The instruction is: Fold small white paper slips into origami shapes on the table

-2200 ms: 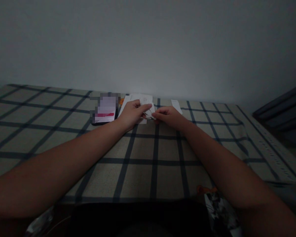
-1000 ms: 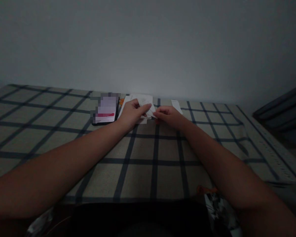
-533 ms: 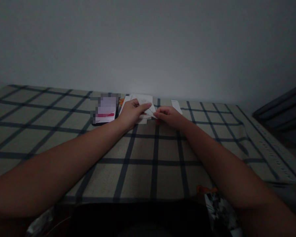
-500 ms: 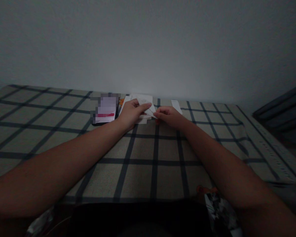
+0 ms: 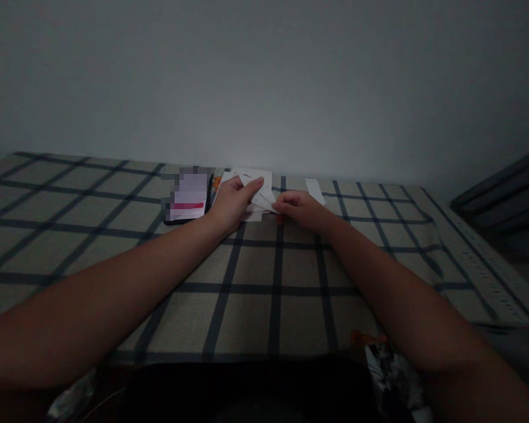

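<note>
Both my arms reach far across a checked tablecloth (image 5: 255, 282) towards the wall. My left hand (image 5: 233, 201) is closed with its fingers pinched on a small folded white paper (image 5: 264, 198). My right hand (image 5: 300, 210) is closed too and pinches the same paper from its right end. Beneath the hands lies a white sheet of paper (image 5: 252, 177). The light is dim and the paper's folds are hard to make out.
A phone (image 5: 187, 195) with a lit screen lies just left of my left hand. A small white paper slip (image 5: 314, 190) lies right of my right hand. A dark piece of furniture (image 5: 506, 200) stands at the right, and a plain wall behind the table.
My left fingers have lifted slightly and moved up along the folded paper. My right hand has kept its pinch in almost the same spot.
</note>
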### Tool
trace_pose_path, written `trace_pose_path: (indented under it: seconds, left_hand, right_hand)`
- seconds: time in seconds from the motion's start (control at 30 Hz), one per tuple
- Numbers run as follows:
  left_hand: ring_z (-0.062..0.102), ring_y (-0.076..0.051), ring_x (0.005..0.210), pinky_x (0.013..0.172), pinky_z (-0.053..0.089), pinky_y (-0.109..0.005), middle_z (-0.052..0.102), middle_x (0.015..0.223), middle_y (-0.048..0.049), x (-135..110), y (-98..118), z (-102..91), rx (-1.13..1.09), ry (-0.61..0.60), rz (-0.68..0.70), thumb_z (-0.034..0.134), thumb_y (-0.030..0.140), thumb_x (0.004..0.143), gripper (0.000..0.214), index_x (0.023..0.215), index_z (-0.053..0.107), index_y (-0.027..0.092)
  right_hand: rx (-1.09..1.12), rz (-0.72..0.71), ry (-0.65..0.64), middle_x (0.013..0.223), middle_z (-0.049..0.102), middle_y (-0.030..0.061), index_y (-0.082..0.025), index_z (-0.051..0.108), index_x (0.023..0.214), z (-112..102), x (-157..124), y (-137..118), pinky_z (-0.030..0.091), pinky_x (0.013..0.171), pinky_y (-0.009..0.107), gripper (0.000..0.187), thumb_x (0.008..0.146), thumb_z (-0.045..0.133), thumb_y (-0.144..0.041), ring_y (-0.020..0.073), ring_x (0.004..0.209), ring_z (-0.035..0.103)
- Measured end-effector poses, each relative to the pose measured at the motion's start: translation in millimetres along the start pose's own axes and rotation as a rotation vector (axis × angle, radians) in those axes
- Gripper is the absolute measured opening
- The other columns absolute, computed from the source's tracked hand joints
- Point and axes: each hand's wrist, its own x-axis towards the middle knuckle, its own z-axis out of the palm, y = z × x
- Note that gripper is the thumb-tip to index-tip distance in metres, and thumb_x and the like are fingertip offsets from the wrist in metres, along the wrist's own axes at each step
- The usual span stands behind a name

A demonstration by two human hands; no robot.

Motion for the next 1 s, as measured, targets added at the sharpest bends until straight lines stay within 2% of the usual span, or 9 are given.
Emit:
trace_pose_path:
  seconds: [0.27, 0.5, 0.67, 0.8, 0.9, 1.0]
  left_hand:
    - [0.066, -0.015, 0.065, 0.061, 0.052, -0.025, 0.073, 0.078, -0.0066, -2, 1, -0.2, 0.037, -0.011, -0.024, 0.077, 0.050, 0.070, 0.037, 0.081, 0.069, 0.014]
    - [0.066, -0.014, 0.065, 0.056, 0.051, -0.023, 0.073, 0.084, -0.0059, -7, 8, 3.9, 0.153, -0.015, -0.047, 0.082, 0.039, 0.065, 0.035, 0.086, 0.068, 0.015]
    - [0.063, -0.013, 0.060, 0.055, 0.050, -0.023, 0.070, 0.075, -0.0034, -8, 10, 4.7, 0.159, -0.074, -0.060, 0.082, 0.039, 0.065, 0.031, 0.078, 0.067, 0.015]
    - [0.060, -0.012, 0.055, 0.050, 0.047, -0.021, 0.069, 0.071, -0.0036, -9, 11, 5.0, 0.151, -0.106, -0.091, 0.082, 0.038, 0.065, 0.030, 0.077, 0.068, 0.015]
    - [0.057, -0.012, 0.050, 0.044, 0.040, -0.021, 0.068, 0.065, -0.0050, -7, 7, 2.3, 0.226, -0.124, -0.100, 0.081, 0.041, 0.067, 0.030, 0.077, 0.072, 0.015]
    - [0.050, -0.011, 0.043, 0.039, 0.032, -0.022, 0.063, 0.055, -0.0054, -6, 3, -1.2, 0.339, -0.113, -0.104, 0.079, 0.044, 0.068, 0.032, 0.064, 0.070, 0.014]
  right_hand:
    - [-0.015, -0.044, 0.059, 0.068, 0.063, 0.0004, -0.017, 0.058, 0.071, -2, 2, 5, 0.042, 0.065, 0.027, 0.026, 0.088, 0.056, -0.037, 0.0126, 0.065, 0.056]
    - [0.051, 0.006, 0.088, 0.067, 0.062, -0.0002, -0.018, 0.055, 0.072, -1, 2, 7, 0.042, 0.064, 0.026, 0.024, 0.087, 0.054, -0.036, 0.0125, 0.064, 0.056]
    - [0.025, -0.024, 0.108, 0.068, 0.058, -0.0014, -0.017, 0.059, 0.080, 0, 3, 7, 0.038, 0.061, 0.025, 0.030, 0.088, 0.054, -0.046, 0.0120, 0.063, 0.050]
    - [-0.028, -0.079, 0.146, 0.068, 0.053, -0.0018, -0.017, 0.057, 0.079, 1, 4, 3, 0.034, 0.058, 0.025, 0.029, 0.088, 0.055, -0.044, 0.0111, 0.062, 0.046]
    - [-0.050, -0.079, 0.198, 0.067, 0.051, -0.0022, -0.017, 0.055, 0.076, 1, 4, 1, 0.033, 0.058, 0.024, 0.026, 0.087, 0.056, -0.041, 0.0107, 0.062, 0.044]
    - [-0.039, -0.041, 0.199, 0.066, 0.051, -0.0024, -0.018, 0.055, 0.076, 2, 3, 0, 0.034, 0.057, 0.024, 0.027, 0.085, 0.056, -0.043, 0.0110, 0.062, 0.045]
